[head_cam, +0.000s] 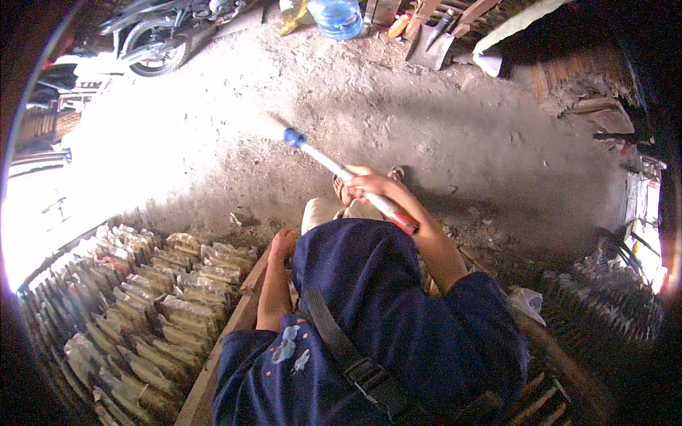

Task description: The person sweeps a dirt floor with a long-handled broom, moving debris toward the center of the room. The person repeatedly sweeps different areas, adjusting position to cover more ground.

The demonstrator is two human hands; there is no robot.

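Observation:
In my right hand [370,183] is a pole [325,161], white along its shaft, with a red part by my forearm and a blue collar towards the far end. A pale, blurred head is fixed beyond the collar; its kind cannot be made out. The pole slants up and left above the dirt floor [341,106]. My left hand [284,242] rests low beside my left thigh, close to the end of a wooden beam [256,277], its fingers partly hidden. No object shows in it.
Rows of filled clear plastic bags [186,314] stand at the left. A motorcycle [154,48] is at the upper left. A blue water jug [337,18] and a shovel [430,48] lie at the far side. Another cluster of bags [602,298] stands at the right.

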